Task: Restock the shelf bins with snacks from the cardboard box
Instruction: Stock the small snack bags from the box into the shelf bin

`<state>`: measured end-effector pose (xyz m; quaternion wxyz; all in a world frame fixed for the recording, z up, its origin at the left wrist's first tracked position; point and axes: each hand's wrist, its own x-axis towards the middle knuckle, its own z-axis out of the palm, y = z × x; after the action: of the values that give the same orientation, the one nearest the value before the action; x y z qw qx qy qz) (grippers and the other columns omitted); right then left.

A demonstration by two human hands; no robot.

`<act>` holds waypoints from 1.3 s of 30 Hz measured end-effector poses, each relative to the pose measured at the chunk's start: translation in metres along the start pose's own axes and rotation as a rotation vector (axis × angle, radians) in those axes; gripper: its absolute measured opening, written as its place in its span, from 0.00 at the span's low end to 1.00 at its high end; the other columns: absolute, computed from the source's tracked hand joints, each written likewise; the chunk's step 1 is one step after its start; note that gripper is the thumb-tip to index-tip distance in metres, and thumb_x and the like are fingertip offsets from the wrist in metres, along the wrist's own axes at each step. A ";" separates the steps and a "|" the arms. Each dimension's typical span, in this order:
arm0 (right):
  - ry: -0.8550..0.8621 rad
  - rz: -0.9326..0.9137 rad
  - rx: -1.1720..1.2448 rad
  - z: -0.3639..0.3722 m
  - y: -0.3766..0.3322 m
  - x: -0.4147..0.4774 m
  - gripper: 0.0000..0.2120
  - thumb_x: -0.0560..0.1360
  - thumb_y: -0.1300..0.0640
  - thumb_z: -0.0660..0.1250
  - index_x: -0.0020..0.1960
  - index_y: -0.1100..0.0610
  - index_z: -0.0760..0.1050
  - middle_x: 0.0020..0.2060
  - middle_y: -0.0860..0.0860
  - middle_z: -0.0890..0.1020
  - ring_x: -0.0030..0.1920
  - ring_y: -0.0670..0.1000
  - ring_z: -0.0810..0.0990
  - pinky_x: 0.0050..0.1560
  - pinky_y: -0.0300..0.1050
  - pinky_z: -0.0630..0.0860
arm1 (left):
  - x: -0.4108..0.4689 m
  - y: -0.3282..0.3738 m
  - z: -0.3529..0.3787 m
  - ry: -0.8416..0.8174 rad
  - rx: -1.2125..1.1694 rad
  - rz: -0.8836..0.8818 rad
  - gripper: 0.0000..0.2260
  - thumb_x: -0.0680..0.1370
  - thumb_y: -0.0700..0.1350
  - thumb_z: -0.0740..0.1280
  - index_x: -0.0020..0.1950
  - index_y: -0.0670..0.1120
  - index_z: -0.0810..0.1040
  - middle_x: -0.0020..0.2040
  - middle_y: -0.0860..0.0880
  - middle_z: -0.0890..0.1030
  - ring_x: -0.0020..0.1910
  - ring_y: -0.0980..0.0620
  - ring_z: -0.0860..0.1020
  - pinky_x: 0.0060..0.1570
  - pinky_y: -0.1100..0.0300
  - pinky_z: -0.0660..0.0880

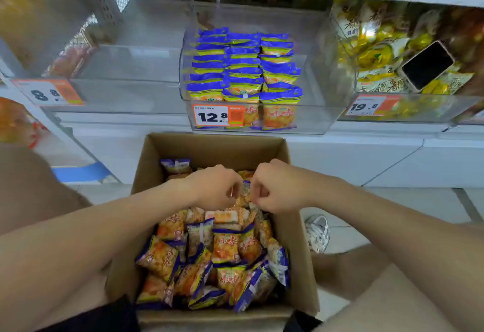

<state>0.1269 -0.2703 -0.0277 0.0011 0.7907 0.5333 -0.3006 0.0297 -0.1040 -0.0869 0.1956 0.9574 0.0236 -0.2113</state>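
An open cardboard box (298,240) is set on the floor below the shelf and is filled with loose orange-and-blue snack packets (225,249). Both hands are held over the box's middle: the left hand (213,187) and the right hand (276,189) are clenched with curled fingers, and a small bunch of the packets is pinched between them. Above the box, a clear shelf bin (318,119) tagged 12.8 is stocked with stacked packets (245,69) of the same kind in three rows. In the neighbouring bin (419,111) on the right, tagged 19.8, yellow-wrapped snacks (377,56) are heaped, and a phone (427,65) is laid on them.
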 end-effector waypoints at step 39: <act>0.552 0.187 1.260 -0.031 0.020 -0.014 0.14 0.70 0.57 0.77 0.55 0.51 0.83 0.56 0.58 0.85 0.49 0.53 0.86 0.44 0.48 0.82 | -0.021 0.024 -0.019 0.232 -1.055 -0.099 0.14 0.80 0.41 0.71 0.64 0.54 0.79 0.60 0.50 0.84 0.60 0.54 0.82 0.67 0.45 0.77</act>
<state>0.1554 -0.2808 -0.0019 -0.5678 0.7310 0.1675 -0.3395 0.0216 -0.1180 -0.0536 0.6356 0.7439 0.1930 -0.0728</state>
